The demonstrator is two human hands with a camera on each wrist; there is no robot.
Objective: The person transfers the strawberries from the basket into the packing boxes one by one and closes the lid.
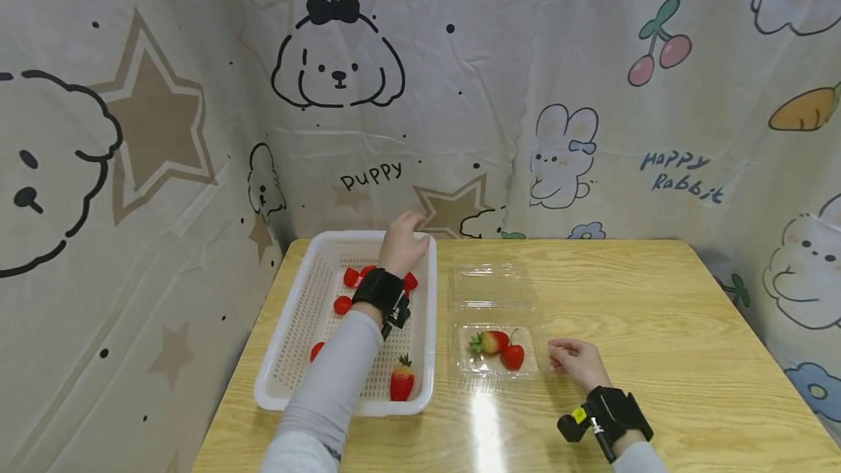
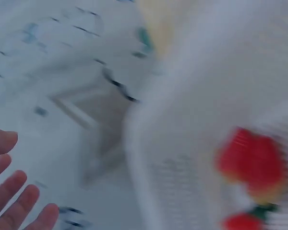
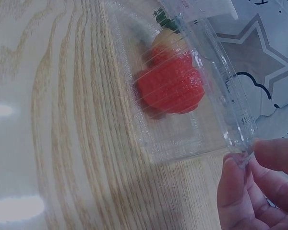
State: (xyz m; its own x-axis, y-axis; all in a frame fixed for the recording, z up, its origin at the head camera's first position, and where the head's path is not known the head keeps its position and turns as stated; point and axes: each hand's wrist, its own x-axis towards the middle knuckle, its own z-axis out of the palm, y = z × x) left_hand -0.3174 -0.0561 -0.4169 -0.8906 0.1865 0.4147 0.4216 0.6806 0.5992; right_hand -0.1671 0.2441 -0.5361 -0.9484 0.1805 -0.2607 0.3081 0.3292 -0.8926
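Note:
My left hand [image 1: 402, 243] is over the far right part of a white plastic basket [image 1: 429, 341]. In the left wrist view its fingers [image 2: 12, 191] are spread and hold nothing. Inside the basket are a strawberry [image 1: 402, 383] with a green top, near the front right corner, and several red fruits, one of them a round red fruit [image 1: 342, 304]. At the right, my right hand [image 1: 581, 362] pinches the corner of a clear plastic clamshell box [image 3: 175, 155] between thumb and fingers. The box stands open and holds a strawberry [image 1: 486, 342] beside a red fruit with a thin stem [image 1: 513, 358].
The basket and the box stand side by side on a wooden table [image 1: 624, 298], the basket on the left. A printed cloth [image 1: 460, 130] with cartoon animals hangs behind the table and along its sides. The basket's raised rim surrounds the fruit in it.

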